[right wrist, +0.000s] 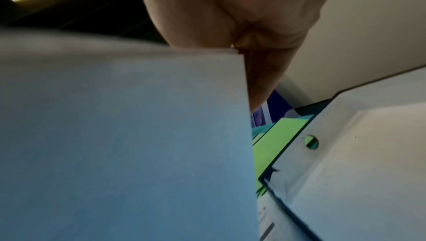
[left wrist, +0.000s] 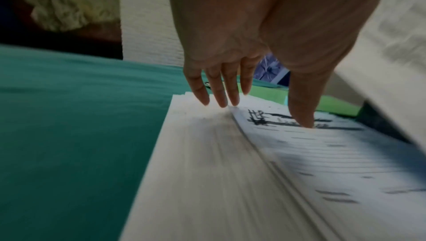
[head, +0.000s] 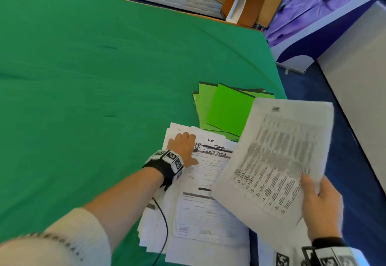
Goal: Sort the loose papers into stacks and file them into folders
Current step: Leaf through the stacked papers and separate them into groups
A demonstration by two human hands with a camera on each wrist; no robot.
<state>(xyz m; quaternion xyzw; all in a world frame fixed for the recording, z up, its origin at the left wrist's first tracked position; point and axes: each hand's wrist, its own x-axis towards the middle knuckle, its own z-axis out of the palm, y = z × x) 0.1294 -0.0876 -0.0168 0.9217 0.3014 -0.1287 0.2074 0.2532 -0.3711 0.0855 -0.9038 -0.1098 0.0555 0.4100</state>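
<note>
1. Papers (head: 277,157) held up in the right hand (head: 320,207) — a sheaf with a printed table on the top sheet, pinched at its near right corner, thumb (head: 308,186) on the printed face and the other fingers hidden behind.
2. In the right wrist view the sheaf's blank underside (right wrist: 124,135) fills the left of the picture, its edge running straight into the grip.
3. Left hand (head: 183,146) lies on the pile of papers (head: 206,213) on the table, fingers (left wrist: 218,90) straight and spread, their tips touching the far left edge of the pile; the thumb (left wrist: 302,106) presses on a form with black handwriting across its top.
4. The held sheaf hangs tilted above the right side of the pile, apart from the left hand.
5. Green folders (head: 221,109) lie fanned just beyond the pile, partly under the raised sheaf.
6. All of it sits near the right edge of the green tablecloth (head: 83,77) — blue floor (head: 351,161) to the right.
</note>
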